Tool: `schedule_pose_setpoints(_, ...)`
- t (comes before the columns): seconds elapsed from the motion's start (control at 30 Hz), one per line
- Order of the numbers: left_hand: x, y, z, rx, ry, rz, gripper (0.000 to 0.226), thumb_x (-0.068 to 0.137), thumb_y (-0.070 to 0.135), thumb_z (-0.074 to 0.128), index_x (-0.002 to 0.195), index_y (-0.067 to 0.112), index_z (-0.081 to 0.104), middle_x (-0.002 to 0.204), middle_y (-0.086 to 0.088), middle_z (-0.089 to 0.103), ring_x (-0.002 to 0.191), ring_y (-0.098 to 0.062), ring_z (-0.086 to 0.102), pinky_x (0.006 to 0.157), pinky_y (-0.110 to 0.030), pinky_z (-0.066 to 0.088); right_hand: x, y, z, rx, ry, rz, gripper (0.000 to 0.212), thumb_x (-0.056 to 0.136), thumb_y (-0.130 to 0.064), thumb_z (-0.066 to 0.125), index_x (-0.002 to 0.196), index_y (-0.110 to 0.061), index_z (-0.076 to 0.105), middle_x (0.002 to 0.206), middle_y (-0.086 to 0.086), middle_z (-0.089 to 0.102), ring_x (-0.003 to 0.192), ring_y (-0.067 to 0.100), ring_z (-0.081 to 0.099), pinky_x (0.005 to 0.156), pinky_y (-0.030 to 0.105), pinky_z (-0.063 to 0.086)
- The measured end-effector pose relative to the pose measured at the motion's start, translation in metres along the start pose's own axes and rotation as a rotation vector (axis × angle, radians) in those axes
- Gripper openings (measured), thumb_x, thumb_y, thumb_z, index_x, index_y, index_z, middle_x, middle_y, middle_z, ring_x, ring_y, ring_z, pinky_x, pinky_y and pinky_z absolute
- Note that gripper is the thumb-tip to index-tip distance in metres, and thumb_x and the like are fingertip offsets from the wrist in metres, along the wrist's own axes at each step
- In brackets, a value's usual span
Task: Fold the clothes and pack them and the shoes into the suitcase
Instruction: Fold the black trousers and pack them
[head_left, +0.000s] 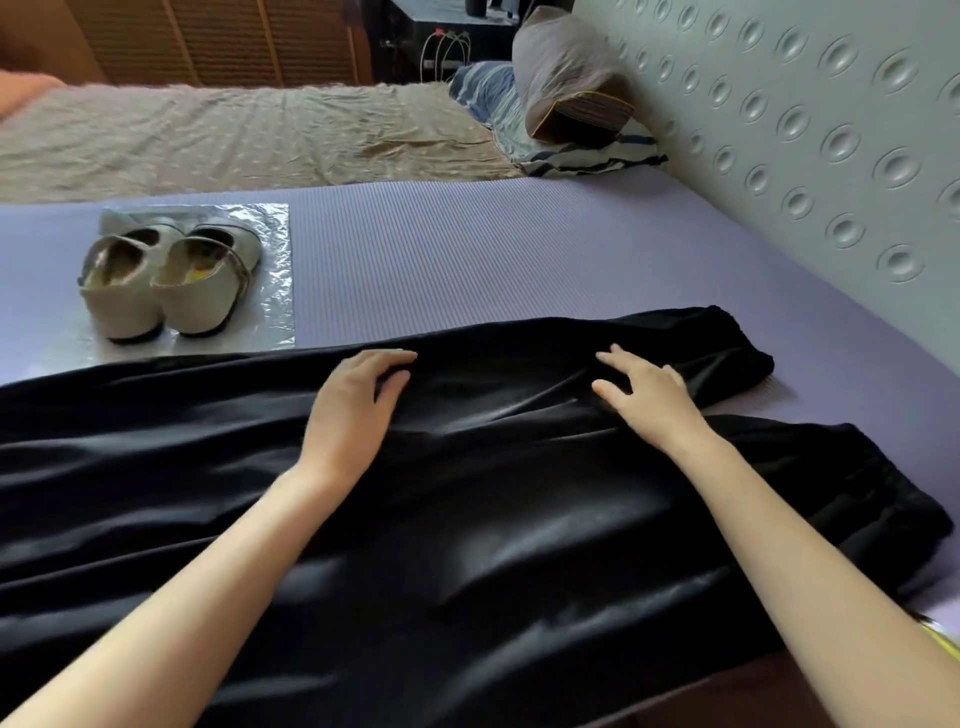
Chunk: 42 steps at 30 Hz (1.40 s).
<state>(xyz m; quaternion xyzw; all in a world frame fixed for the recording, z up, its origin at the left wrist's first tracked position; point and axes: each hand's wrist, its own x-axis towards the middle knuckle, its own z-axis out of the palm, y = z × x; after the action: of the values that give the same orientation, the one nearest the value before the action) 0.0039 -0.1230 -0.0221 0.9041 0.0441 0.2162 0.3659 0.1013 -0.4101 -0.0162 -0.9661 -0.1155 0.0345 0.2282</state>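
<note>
A large black garment (467, 519) lies spread across the near part of a purple mat (467, 249), its far right end folded over. My left hand (353, 405) rests flat on the cloth near its far edge, fingers slightly bent with the thumb against the fabric. My right hand (644, 395) hovers on the cloth to the right, fingers spread and straight. A pair of beige shoes (161, 280) stands on a clear plastic sheet (275, 291) at the far left of the mat. No suitcase is in view.
Beyond the mat lies a beige bedspread (234, 135). Pillows (566, 98) are piled at the far right against a patterned wall (831, 130). A dark floor edge (727, 696) shows at the bottom right.
</note>
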Motion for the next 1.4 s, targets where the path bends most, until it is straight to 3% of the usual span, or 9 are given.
schedule_pose_setpoints(0.23,0.039,-0.090,-0.054,0.390,-0.126,-0.250,0.033,0.094,0.017,0.054,0.126,0.009,0.059,0.127,-0.016,0.059,0.120,-0.032,0.052,0.107,-0.041,0.030,0.036,-0.073,0.029,0.145,0.098,-0.178,0.045,0.094,-0.024,0.057,0.138,-0.016,0.049,0.142,0.004,0.048,0.136,0.019,0.037,0.114,0.034,0.022)
schedule_pose_setpoints(0.43,0.056,-0.107,-0.080,0.432,-0.207,-0.222,0.022,0.079,0.019,0.074,0.100,0.013,0.072,0.100,-0.012,0.068,0.097,-0.029,0.062,0.086,-0.036,0.045,0.080,-0.115,0.064,-0.129,-0.063,-0.134,0.049,0.093,-0.028,0.059,0.140,-0.021,0.045,0.137,0.009,0.050,0.135,0.027,0.028,0.114,0.038,0.014)
schedule_pose_setpoints(0.6,0.072,-0.102,-0.083,0.435,0.121,-0.135,0.013,0.082,0.013,0.067,0.094,0.010,0.068,0.101,-0.014,0.064,0.093,-0.036,0.059,0.084,-0.041,0.043,0.095,-0.127,0.067,-0.148,0.288,-0.131,0.024,0.090,-0.019,0.062,0.113,-0.017,0.066,0.114,0.006,0.061,0.121,0.027,0.038,0.113,0.036,0.016)
schedule_pose_setpoints(0.7,0.084,-0.101,-0.080,0.418,0.276,-0.104,0.015,0.084,0.004,0.063,0.098,0.008,0.067,0.103,-0.016,0.056,0.095,-0.037,0.055,0.088,-0.046,0.043,0.104,-0.139,0.072,-0.115,0.421,-0.178,0.034,0.087,-0.001,0.057,0.117,-0.016,0.062,0.119,0.004,0.059,0.119,0.024,0.040,0.114,0.032,0.017)
schedule_pose_setpoints(0.9,0.054,-0.114,-0.061,0.455,0.118,-0.024,0.047,0.086,0.021,0.065,0.129,0.007,0.053,0.132,-0.018,0.047,0.124,-0.037,0.041,0.108,-0.049,0.029,0.077,-0.142,0.090,-0.105,0.031,-0.268,0.056,0.096,-0.040,0.050,0.146,-0.021,0.036,0.159,0.005,0.014,0.145,0.024,0.010,0.117,0.039,0.001)
schedule_pose_setpoints(1.03,0.011,-0.100,-0.060,0.398,-0.144,-0.007,0.072,0.088,0.063,0.039,0.146,0.020,0.033,0.156,-0.006,0.022,0.145,-0.019,0.012,0.117,-0.044,0.001,0.026,-0.135,0.083,0.316,-0.265,-0.512,0.053,0.085,-0.047,0.061,0.134,-0.029,0.053,0.151,-0.009,0.034,0.140,0.003,0.025,0.117,0.025,0.014)
schedule_pose_setpoints(1.17,-0.018,-0.108,-0.060,0.540,-0.442,-0.093,0.108,0.055,0.089,-0.019,0.148,0.039,0.000,0.158,0.005,-0.009,0.138,-0.001,-0.021,0.114,-0.038,-0.016,0.015,-0.107,0.085,0.072,-0.356,-0.633,0.038,0.091,-0.025,0.061,0.129,-0.025,0.059,0.141,-0.010,0.047,0.137,0.000,0.027,0.118,0.032,0.017)
schedule_pose_setpoints(1.27,-0.022,-0.109,-0.064,0.490,-0.469,-0.105,0.099,0.054,0.091,-0.019,0.142,0.048,-0.004,0.157,0.012,-0.011,0.138,0.001,-0.021,0.114,-0.039,-0.014,0.019,-0.088,0.071,0.031,-0.273,-0.565,0.033,0.096,-0.015,0.053,0.126,-0.026,0.061,0.135,-0.013,0.053,0.135,-0.002,0.029,0.118,0.035,0.018)
schedule_pose_setpoints(1.4,-0.028,-0.114,-0.070,0.596,-0.504,-0.079,0.097,0.052,0.091,-0.019,0.139,0.049,-0.016,0.155,0.010,-0.020,0.139,-0.005,-0.025,0.115,-0.043,-0.013,0.005,-0.083,0.061,-0.018,-0.517,-0.585,0.043,0.093,-0.041,0.051,0.135,-0.036,0.047,0.144,-0.024,0.032,0.142,-0.004,0.011,0.119,0.029,0.001)
